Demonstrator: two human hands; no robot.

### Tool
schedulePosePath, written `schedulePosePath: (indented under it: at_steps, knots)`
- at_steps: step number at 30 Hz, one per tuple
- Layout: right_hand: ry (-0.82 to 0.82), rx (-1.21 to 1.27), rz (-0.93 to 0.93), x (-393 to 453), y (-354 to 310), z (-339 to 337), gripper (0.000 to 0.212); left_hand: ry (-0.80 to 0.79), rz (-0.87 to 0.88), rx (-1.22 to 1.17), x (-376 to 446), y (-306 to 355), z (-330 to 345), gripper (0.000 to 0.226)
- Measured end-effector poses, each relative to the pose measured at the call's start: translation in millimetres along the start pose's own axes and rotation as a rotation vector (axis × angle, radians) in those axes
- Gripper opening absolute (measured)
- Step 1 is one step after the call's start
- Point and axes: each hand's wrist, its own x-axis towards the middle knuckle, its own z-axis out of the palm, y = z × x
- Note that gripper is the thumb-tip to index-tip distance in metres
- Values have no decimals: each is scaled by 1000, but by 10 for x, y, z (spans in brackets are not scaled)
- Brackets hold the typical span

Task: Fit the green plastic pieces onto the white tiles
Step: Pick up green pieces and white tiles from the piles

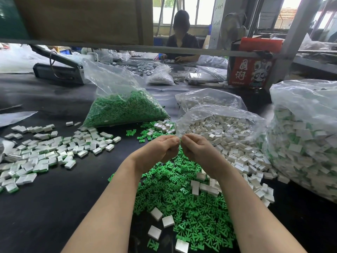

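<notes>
Loose green plastic pieces lie heaped at the tabletop's near edge, pointing every way. Above them the left hand and right hand meet, fingertips pinched together; whatever they hold is hidden. White tiles spill from an open bag just beyond.

A near heap of bright green plastic pieces lies on the black table top. White square tiles spill from a clear bag at right. At left, white tiles with green undersides lie scattered. A far clear plastic bag of green pieces looks paler. Far right, a red carton bears white characters and a black-and-white cartoon figure.
</notes>
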Motion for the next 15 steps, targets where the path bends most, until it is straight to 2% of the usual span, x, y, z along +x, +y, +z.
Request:
schedulePosePath:
  at_steps: [4,11,15]
  knots:
    - [81,-174,-103,49,-25,33,35,20,-42,-150,24,44,41,36]
    - [252,-535,-351,41,14,46,27,20,-92,-299,-32,82,-10,36]
    - [370,-458,-332,57,-11,54,42,15,-20,-194,-53,98,-5,32]
